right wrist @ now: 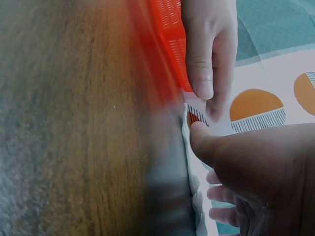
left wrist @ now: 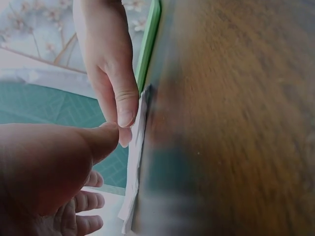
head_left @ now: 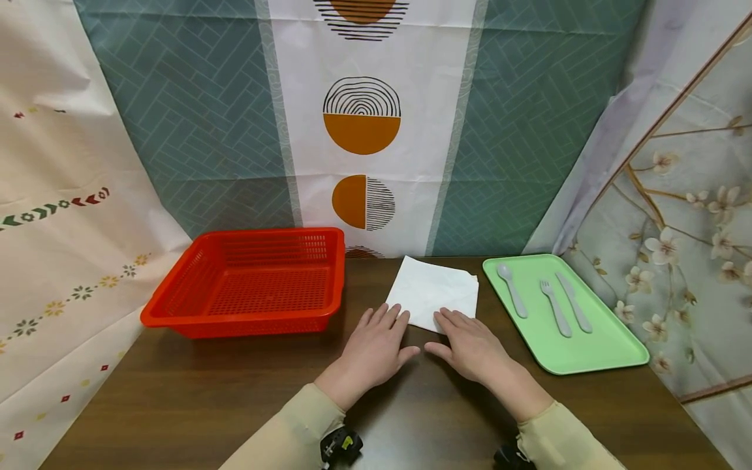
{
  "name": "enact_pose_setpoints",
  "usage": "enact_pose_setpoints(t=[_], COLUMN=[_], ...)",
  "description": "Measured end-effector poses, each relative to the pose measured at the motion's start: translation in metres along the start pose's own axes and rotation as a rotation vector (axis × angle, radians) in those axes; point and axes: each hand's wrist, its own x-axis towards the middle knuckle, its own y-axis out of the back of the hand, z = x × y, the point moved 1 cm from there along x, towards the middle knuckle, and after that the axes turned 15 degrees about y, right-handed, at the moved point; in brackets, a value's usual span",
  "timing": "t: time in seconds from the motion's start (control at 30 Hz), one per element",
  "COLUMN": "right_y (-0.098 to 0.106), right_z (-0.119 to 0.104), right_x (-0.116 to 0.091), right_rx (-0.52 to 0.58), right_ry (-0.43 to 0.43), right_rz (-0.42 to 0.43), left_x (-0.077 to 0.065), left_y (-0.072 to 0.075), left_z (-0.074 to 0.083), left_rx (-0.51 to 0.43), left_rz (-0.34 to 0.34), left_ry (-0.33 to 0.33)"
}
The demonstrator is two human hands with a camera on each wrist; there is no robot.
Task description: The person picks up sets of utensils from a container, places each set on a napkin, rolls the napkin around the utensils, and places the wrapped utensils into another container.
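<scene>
A white folded napkin [head_left: 437,290] lies flat on the brown table, its near edge toward me. My left hand [head_left: 378,346] is at its near left corner, fingers extended and thumb pointing inward. On the near right side, my right hand [head_left: 470,343] has its fingertips over the napkin's edge, also with fingers extended. The two thumbs point at each other with a small gap. Seen edge-on in the left wrist view, the napkin [left wrist: 133,172] is a thin layered strip beside the fingers. The right wrist view shows the napkin's edge [right wrist: 194,182] near the fingertips too.
A red plastic basket [head_left: 241,320] stands on the left of the table [head_left: 235,391]. To the right lies a green tray [head_left: 605,352] bearing a grey spoon [head_left: 514,294], fork [head_left: 557,310] and knife [head_left: 576,303]. Patterned cloths hang behind and at both sides.
</scene>
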Motion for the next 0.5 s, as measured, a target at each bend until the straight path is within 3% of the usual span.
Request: enact_pose_setpoints(t=[0.5], right_y=[0.0001], right_z=[-0.0019], right_x=[-0.0014], right_rx=[0.044], right_ry=[-0.008], right_rz=[-0.052], left_x=[0.0033], left_y=[-0.0032], left_z=[0.0041], left_rx=[0.001], left_rz=[-0.045], left_ry=[-0.008])
